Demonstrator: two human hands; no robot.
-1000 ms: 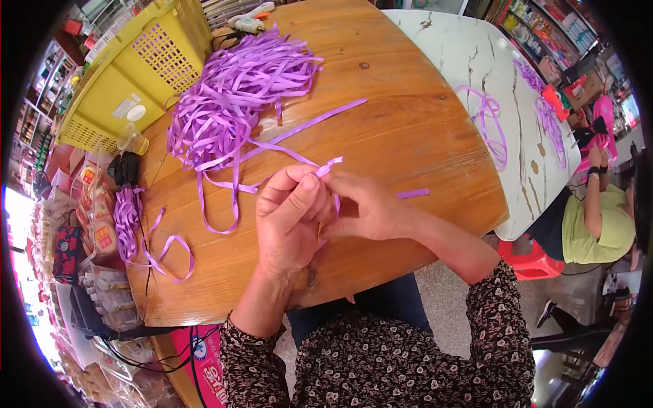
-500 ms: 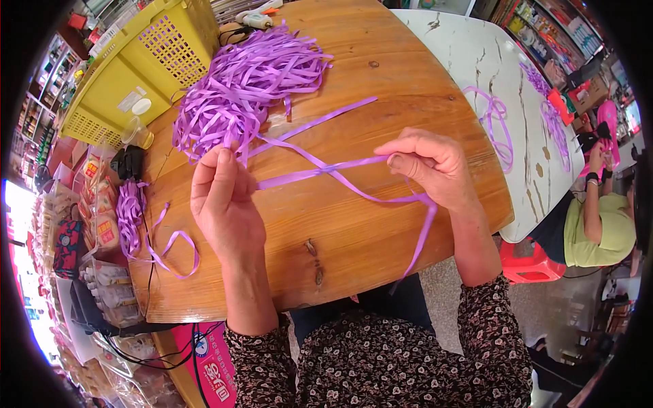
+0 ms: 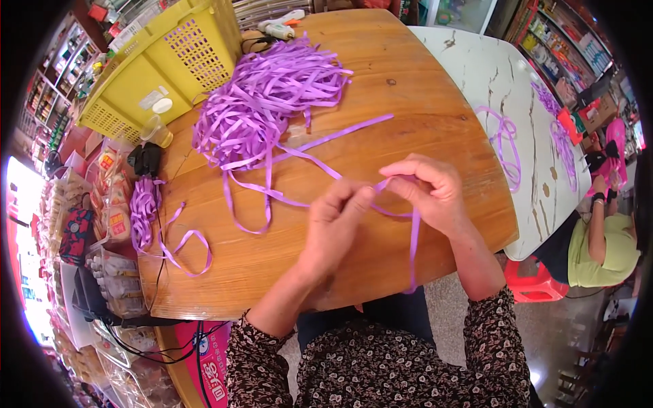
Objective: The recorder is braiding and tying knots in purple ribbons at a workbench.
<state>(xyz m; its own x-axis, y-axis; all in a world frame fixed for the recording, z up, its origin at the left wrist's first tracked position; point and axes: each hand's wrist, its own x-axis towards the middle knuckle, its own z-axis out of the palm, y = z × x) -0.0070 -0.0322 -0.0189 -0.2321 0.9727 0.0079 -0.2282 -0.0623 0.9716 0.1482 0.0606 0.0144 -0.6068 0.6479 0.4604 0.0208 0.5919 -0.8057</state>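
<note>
Both of my hands meet over the near part of the wooden table, pinching a purple ribbon [image 3: 413, 251]. My left hand [image 3: 333, 221] has thumb and forefinger pressed together on it. My right hand [image 3: 432, 194] pinches the same ribbon just to the right, and a loose tail hangs down below that hand. Lengths of ribbon run back from my hands to a big tangled heap of purple ribbon [image 3: 272, 98] at the far left of the table. The exact spot between my fingertips is partly hidden.
A yellow plastic basket [image 3: 160, 71] stands behind the heap, with a clear cup [image 3: 157, 131] beside it. A glue gun [image 3: 277, 29] lies at the back. A ribbon bundle [image 3: 144, 211] hangs at the left edge. At right are a white marbled table [image 3: 503, 88] and a seated person [image 3: 605, 251].
My left hand has moved right and nearer, up to my right hand; the ribbon stretched between them is now short. A ribbon loop has come to lie on the table. The view has shifted slightly.
</note>
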